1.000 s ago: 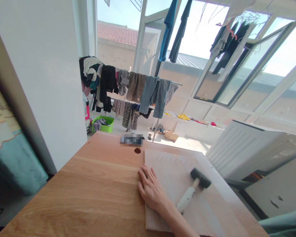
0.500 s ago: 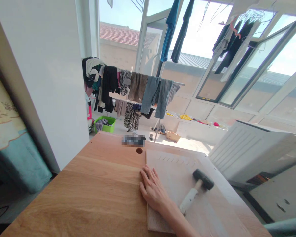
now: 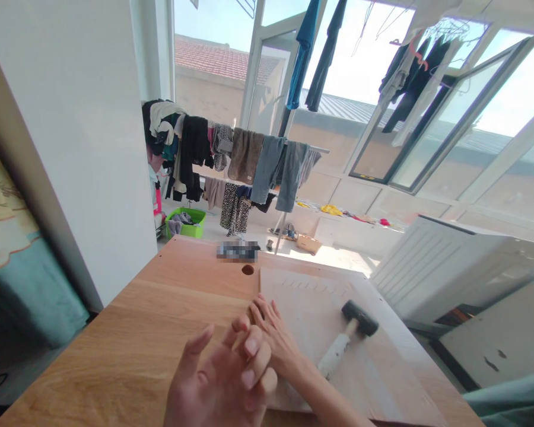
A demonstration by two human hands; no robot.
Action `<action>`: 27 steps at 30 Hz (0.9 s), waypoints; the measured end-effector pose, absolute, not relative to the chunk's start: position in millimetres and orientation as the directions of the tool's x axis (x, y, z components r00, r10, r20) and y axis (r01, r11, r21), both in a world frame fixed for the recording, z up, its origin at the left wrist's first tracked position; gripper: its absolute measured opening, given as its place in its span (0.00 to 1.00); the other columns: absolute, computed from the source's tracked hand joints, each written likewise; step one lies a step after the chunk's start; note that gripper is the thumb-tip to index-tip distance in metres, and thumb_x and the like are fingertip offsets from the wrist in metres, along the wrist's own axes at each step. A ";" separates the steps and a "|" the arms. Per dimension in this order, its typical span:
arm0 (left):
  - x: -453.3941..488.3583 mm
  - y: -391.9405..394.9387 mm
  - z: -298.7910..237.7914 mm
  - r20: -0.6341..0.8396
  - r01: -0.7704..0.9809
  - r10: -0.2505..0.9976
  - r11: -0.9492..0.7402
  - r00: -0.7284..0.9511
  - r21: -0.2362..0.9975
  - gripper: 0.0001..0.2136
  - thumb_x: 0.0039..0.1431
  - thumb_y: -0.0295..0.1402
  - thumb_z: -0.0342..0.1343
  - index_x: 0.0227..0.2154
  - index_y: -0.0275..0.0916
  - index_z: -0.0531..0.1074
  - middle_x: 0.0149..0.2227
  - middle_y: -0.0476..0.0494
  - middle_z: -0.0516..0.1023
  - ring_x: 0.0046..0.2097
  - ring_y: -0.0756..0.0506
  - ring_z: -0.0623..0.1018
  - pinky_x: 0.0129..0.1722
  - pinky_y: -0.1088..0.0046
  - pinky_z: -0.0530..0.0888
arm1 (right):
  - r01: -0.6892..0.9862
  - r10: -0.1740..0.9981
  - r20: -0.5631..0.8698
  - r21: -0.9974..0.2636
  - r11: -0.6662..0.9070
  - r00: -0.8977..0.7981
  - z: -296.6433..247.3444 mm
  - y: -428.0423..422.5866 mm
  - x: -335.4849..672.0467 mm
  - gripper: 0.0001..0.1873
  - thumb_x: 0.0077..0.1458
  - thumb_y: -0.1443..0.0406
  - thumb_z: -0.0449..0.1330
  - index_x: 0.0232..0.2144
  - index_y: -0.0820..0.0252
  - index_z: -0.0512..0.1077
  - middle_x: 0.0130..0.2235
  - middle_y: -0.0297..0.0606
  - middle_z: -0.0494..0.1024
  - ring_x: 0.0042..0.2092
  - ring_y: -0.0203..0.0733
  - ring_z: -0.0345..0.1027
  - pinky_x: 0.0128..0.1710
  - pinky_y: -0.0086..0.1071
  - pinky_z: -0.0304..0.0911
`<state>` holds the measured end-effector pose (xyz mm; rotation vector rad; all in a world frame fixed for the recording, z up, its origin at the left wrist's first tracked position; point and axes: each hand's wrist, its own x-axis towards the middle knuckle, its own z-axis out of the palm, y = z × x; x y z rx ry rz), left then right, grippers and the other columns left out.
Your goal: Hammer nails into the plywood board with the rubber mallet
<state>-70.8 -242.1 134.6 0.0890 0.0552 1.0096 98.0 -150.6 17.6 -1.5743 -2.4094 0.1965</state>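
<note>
My right hand point(image 3: 273, 338) lies palm down and flat on the left edge of a pale, film-covered board point(image 3: 302, 296), its fingers stretched toward the far side. In front of it, my left hand point(image 3: 220, 376) is raised with the palm toward me. Its thumb stands apart and its fingers are loosely bent, with nothing visible in them. It partly covers the right hand and the board's near left edge. A mallet point(image 3: 349, 335) with a black head and a pale handle rests on the board, right of my right hand.
The board lies on a wooden tabletop point(image 3: 129, 338) with a round hole point(image 3: 248, 270) near its far edge. A blurred-out item point(image 3: 237, 251) lies beyond the hole. Behind stand a laundry rack point(image 3: 320, 150) and a green basket point(image 3: 196, 228). A white cabinet point(image 3: 71, 136) rises at left.
My left hand has come into view from below, palm up, in front of my right hand. My right hand stays flat on the board. The view has shifted slightly.
</note>
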 end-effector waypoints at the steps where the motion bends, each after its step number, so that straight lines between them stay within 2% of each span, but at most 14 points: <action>1: -67.0 -238.1 130.1 -0.058 -0.869 0.870 0.492 0.490 0.051 0.07 0.59 0.35 0.58 0.35 0.35 0.73 0.31 0.47 0.66 0.28 0.53 0.66 0.29 0.77 0.66 | 0.876 0.913 0.123 -0.257 0.408 -0.389 19.9 -150.5 98.0 0.22 0.66 0.65 0.49 0.60 0.61 0.65 0.66 0.50 0.65 0.71 0.48 0.47 0.71 0.51 0.40; 4: -59.6 -232.8 120.4 -0.105 -0.905 0.900 0.425 0.423 -0.003 0.06 0.59 0.33 0.57 0.34 0.34 0.72 0.30 0.48 0.65 0.27 0.53 0.65 0.28 0.78 0.66 | 0.867 0.908 0.079 -0.272 0.417 -0.412 26.4 -150.4 98.4 0.23 0.64 0.64 0.52 0.60 0.58 0.64 0.67 0.50 0.63 0.71 0.50 0.46 0.70 0.53 0.41; 9: -62.0 -233.5 118.0 -0.086 -0.906 0.902 0.424 0.422 -0.002 0.06 0.57 0.33 0.59 0.33 0.34 0.72 0.29 0.49 0.64 0.26 0.53 0.65 0.27 0.78 0.66 | 0.868 0.910 0.042 -0.283 0.407 -0.413 29.6 -148.4 100.5 0.29 0.61 0.64 0.55 0.64 0.60 0.60 0.68 0.54 0.60 0.72 0.52 0.44 0.70 0.53 0.39; 16: -66.3 -230.0 117.1 -0.171 -0.913 0.899 0.408 0.402 0.000 0.07 0.54 0.33 0.57 0.33 0.34 0.72 0.31 0.46 0.67 0.26 0.52 0.65 0.25 0.76 0.67 | 0.852 0.911 -0.040 -0.372 0.369 -0.411 25.1 -143.5 103.9 0.28 0.62 0.62 0.55 0.64 0.55 0.61 0.70 0.49 0.57 0.73 0.51 0.40 0.71 0.51 0.32; 20: -67.7 -232.9 118.8 -0.113 -0.907 0.901 0.422 0.419 -0.001 0.07 0.54 0.34 0.59 0.31 0.35 0.71 0.27 0.50 0.62 0.25 0.53 0.63 0.24 0.77 0.65 | 0.827 0.909 0.005 -0.413 0.381 -0.417 22.3 -141.2 105.6 0.27 0.62 0.63 0.54 0.63 0.55 0.62 0.69 0.49 0.59 0.72 0.51 0.41 0.71 0.52 0.32; 22: -69.2 -236.6 122.0 -0.077 -0.904 0.901 0.427 0.426 -0.004 0.07 0.55 0.33 0.59 0.29 0.35 0.69 0.27 0.51 0.61 0.25 0.53 0.63 0.25 0.78 0.64 | 0.812 0.916 0.024 -0.453 0.368 -0.401 20.9 -139.3 108.8 0.27 0.63 0.62 0.53 0.63 0.56 0.61 0.69 0.50 0.58 0.71 0.51 0.47 0.70 0.51 0.38; 24: -70.5 -240.0 125.6 -0.046 -0.901 0.900 0.434 0.433 -0.008 0.08 0.56 0.33 0.60 0.27 0.35 0.68 0.27 0.51 0.61 0.26 0.53 0.63 0.26 0.78 0.64 | 0.788 0.924 0.074 -0.499 0.360 -0.375 20.9 -138.8 115.5 0.25 0.66 0.60 0.51 0.63 0.55 0.61 0.68 0.49 0.59 0.68 0.49 0.55 0.69 0.46 0.49; 27: -71.2 -242.6 129.4 -0.002 -0.893 0.894 0.449 0.449 -0.013 0.11 0.56 0.33 0.60 0.25 0.36 0.66 0.26 0.51 0.61 0.25 0.53 0.62 0.26 0.78 0.63 | 0.759 0.917 0.259 -0.516 0.397 -0.304 26.6 -145.6 138.2 0.19 0.68 0.58 0.48 0.58 0.53 0.66 0.62 0.44 0.68 0.62 0.46 0.65 0.63 0.41 0.61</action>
